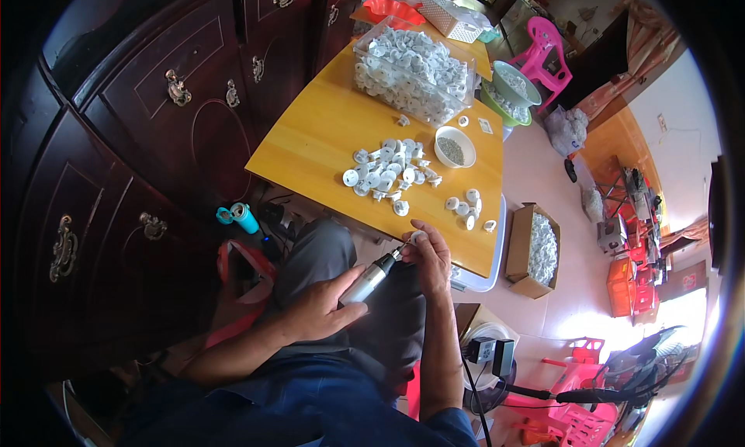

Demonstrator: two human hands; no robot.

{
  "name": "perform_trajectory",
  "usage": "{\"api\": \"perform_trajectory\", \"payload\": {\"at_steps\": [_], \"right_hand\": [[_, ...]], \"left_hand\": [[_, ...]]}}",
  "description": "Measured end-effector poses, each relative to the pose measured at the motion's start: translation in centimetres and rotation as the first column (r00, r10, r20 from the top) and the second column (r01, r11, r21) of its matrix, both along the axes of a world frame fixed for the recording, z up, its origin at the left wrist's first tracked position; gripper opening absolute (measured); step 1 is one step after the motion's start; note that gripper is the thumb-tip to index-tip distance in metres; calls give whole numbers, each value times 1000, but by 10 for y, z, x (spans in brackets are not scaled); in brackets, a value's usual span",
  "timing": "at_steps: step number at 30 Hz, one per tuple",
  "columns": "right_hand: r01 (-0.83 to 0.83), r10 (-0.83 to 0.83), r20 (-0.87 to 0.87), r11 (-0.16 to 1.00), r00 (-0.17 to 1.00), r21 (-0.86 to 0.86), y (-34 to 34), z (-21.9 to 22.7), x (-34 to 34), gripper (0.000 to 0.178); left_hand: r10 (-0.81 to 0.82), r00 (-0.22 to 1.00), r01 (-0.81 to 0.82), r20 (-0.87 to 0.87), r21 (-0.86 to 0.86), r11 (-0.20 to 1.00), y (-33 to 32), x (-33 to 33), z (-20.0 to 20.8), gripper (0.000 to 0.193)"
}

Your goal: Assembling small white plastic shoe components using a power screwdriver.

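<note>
My left hand (320, 306) is wrapped round a silver electric screwdriver (371, 279) with a black nose, held over my lap. Its tip meets a small white plastic part (417, 237) pinched in the fingers of my right hand (431, 262), just off the table's near edge. Whether a screw sits at the tip is too small to tell. On the yellow wooden table (310, 129) lies a loose pile of white round plastic parts (384, 168). A smaller group of such parts (463, 207) is to its right. Behind them stands a white bowl (455, 147) of small metal pieces.
A clear bin (415, 74) heaped with white parts stands at the table's back. A cardboard box (533, 251) of white pieces is on the floor at right, near a black fan (632, 369). Dark cabinets (163, 129) line the left, with a turquoise bottle (244, 218) below.
</note>
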State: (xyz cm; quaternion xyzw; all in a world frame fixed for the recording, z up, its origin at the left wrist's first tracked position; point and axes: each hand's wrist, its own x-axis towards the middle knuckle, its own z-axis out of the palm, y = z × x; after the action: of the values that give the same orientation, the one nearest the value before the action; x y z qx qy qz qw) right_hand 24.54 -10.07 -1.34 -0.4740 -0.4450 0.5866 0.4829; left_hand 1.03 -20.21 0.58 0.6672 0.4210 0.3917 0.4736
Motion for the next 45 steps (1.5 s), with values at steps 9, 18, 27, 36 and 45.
{"api": "perform_trajectory", "payload": {"at_steps": [9, 18, 27, 36, 45], "right_hand": [[-58, 57, 17, 997, 998, 50, -2, -8, 2, 29], [-50, 44, 58, 995, 997, 92, -7, -6, -5, 27], [-39, 32, 70, 994, 997, 105, -8, -2, -8, 26], [-7, -10, 111, 988, 994, 155, -8, -7, -10, 24], [30, -59, 151, 982, 987, 187, -10, -11, -13, 20]], "left_hand": [[4, 999, -4, 33, -19, 1000, -1, 1, -1, 64], [-7, 1000, 8, 26, -50, 999, 0, 1, 4, 65], [-75, 997, 69, -17, -223, 972, 0, -3, 14, 65], [-72, 997, 68, -14, -189, 980, 0, -3, 13, 64], [-59, 997, 67, 44, -218, 974, 0, -3, 7, 61]]}}
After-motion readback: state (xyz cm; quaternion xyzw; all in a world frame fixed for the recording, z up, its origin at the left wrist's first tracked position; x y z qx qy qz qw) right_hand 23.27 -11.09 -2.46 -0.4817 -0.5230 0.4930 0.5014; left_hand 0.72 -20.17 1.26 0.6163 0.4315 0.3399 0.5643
